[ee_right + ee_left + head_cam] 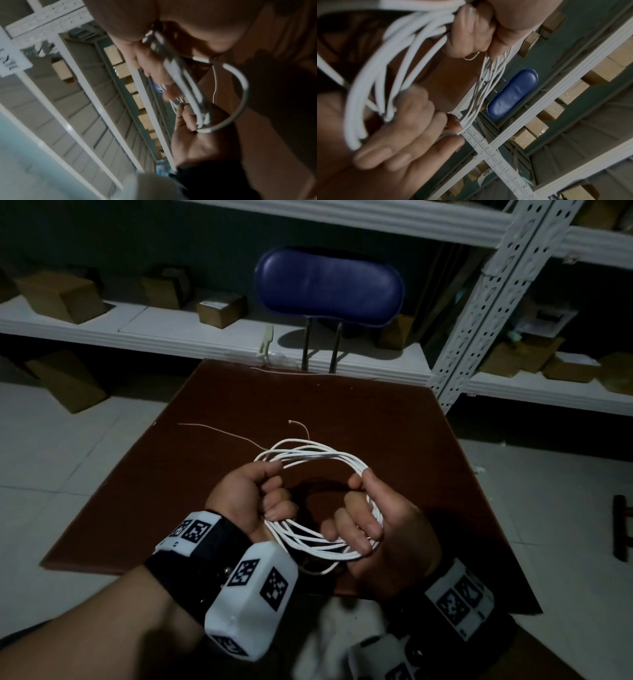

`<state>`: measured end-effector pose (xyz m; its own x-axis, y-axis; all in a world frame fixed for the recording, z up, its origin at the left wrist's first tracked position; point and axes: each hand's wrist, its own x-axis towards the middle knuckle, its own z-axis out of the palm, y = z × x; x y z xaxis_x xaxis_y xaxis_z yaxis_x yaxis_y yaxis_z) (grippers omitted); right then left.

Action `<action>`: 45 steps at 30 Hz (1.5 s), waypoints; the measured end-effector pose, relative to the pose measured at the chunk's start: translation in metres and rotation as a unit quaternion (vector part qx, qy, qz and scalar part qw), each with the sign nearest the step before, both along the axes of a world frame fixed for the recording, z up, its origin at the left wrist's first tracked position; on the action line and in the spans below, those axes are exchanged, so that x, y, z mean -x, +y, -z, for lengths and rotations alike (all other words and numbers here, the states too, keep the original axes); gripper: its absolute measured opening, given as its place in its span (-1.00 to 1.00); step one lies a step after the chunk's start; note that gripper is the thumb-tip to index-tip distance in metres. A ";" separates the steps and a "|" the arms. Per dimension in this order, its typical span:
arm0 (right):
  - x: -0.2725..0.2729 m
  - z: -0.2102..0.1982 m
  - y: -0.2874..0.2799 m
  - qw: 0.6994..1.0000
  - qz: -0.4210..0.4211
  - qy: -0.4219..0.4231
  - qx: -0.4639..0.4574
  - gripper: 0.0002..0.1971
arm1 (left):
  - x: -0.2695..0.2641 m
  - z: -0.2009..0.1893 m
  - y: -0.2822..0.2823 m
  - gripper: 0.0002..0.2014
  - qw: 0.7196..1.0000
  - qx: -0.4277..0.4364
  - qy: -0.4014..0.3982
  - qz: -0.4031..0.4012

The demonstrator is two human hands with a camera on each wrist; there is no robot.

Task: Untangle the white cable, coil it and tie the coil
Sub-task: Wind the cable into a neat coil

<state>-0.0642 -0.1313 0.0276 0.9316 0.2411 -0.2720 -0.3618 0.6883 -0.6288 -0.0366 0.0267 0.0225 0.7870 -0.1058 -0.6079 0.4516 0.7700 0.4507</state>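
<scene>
White cable coil held between left hand and right hand.

head: high, looking down at table | wrists: close, tilted | shared: shelving

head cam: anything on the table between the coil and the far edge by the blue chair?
Yes. In the head view thin cable ties lie on the brown table beyond the white cable coil; another sits near the far edge.

Coil between both hands, above table.
</scene>
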 end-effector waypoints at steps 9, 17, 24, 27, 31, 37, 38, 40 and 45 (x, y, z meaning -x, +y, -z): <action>-0.029 0.003 -0.036 0.995 -0.008 0.085 0.056 -0.60 | 0.009 -0.006 0.001 -0.76 0.964 0.106 -0.085 0.227; -0.031 -0.002 -0.049 0.990 -0.092 0.078 0.080 -0.61 | 0.006 -0.016 0.008 -0.73 0.970 0.036 -0.068 0.229; -0.019 -0.008 -0.052 0.974 -0.189 0.080 0.092 -0.57 | 0.005 -0.013 0.021 -0.40 0.945 0.058 -0.064 0.316; -0.021 -0.008 -0.051 0.977 -0.175 0.068 0.098 -0.52 | 0.003 -0.014 0.014 -0.58 0.964 0.015 -0.064 0.257; -0.024 -0.009 -0.047 0.985 -0.117 0.084 0.095 -0.58 | 0.003 -0.016 0.005 -0.62 0.976 -0.007 -0.075 0.203; -0.026 -0.003 -0.048 0.980 -0.089 0.099 0.150 -0.56 | 0.004 -0.013 0.009 -0.62 0.962 -0.028 -0.060 0.264; -0.025 -0.001 -0.047 0.979 -0.078 0.094 0.164 -0.56 | 0.004 -0.013 0.011 -0.57 0.958 -0.051 -0.054 0.278; -0.021 0.000 -0.044 0.976 -0.071 0.073 0.191 -0.62 | 0.004 -0.017 0.014 -0.41 0.941 -0.098 -0.048 0.319; -0.013 -0.003 -0.036 0.958 -0.110 0.030 0.264 -0.82 | 0.005 -0.015 0.022 -0.33 0.902 -0.104 -0.073 0.412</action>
